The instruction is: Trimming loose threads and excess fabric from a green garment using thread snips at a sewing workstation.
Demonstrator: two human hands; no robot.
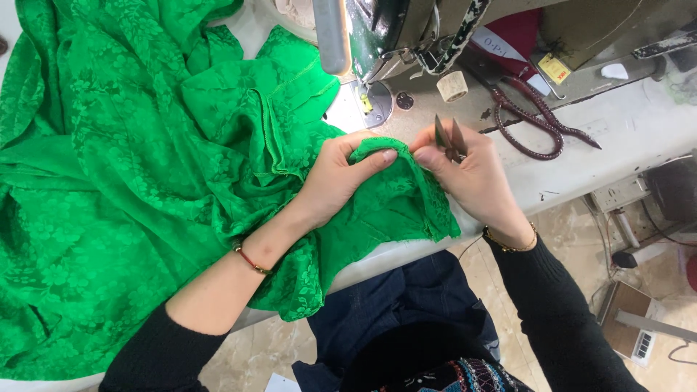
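Fabric (145, 181): one green piece, left of sewing machine (392, 29). Fold pinched under left hand (337, 178) thumb. Right hand (472, 174) grips one snips (450, 138), touching fold. One scissors (537, 120) right.

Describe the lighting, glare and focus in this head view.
Head view: bright, even light; white table nearly washed out at the far right; green fabric and both hands sharp; grey cylinder at top blurred; soft shadows beneath the scissors.

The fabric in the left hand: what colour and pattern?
Bright green fabric with a woven floral pattern, head view.
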